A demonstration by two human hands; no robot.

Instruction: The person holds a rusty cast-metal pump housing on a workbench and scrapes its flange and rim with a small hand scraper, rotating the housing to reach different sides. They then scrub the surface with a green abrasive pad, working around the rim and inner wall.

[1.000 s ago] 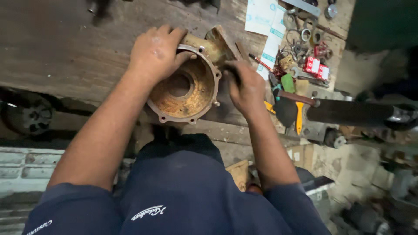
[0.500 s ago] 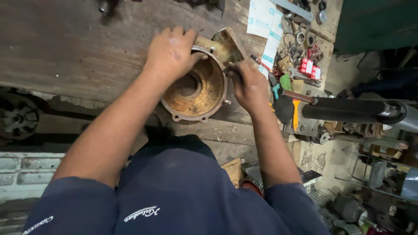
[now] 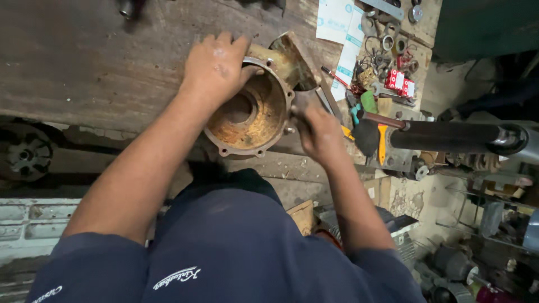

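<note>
A rusty round metal housing with a bolt-hole flange and a square outlet at its far side rests on the wooden workbench. My left hand lies over its far left rim, fingers curled on the edge. On the right side of the flange, my right hand grips the rim with its fingers closed. The housing's open, rust-stained bowl faces up toward me.
Rings, washers, small red boxes and white paper sheets lie at the bench's far right. A yellow-handled tool and a black cylinder sit to the right. A dark fan-like wheel sits lower left, and machine parts clutter the floor at lower right.
The housing and both hands sit slightly further right and up in view. My right hand has slid lower on the flange's right edge.
</note>
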